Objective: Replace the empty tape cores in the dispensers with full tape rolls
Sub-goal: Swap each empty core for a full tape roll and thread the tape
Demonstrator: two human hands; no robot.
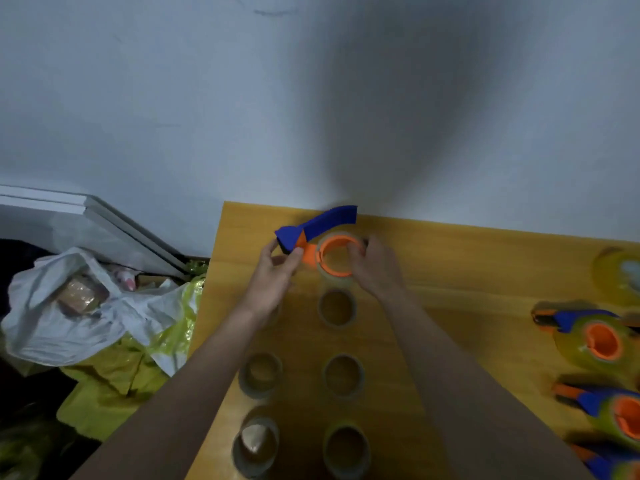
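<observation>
At the far edge of the wooden tabletop (450, 271), close to the wall, a tape dispenser (318, 233) with a blue handle and an orange hub is held between both hands. The left hand (277, 271) pinches the blue cutter end, its fingers (298, 252) closed on that part. The right hand (372, 268) curls around the right side of the clear tape roll (334, 277) that sits on the hub; its fingers are closed on the roll's rim.

The dispenser looks like light, stiff plastic, so it should take a firm grip at the handle without bending. The cutter end probably carries a toothed blade, so fingers are better kept on the flat sides there. The roll is likely rigid on its outer face and somewhat slick, best gripped across its edges and pressed squarely onto the hub.

Nearer, empty cardboard cores (337, 308) stand in two rows; they seem very light and would crush if squeezed hard. At the right edge lie loaded dispensers (595, 337) carrying yellowish rolls. Left of the tabletop a white plastic bag (69, 306) lies on yellow wrapping.
</observation>
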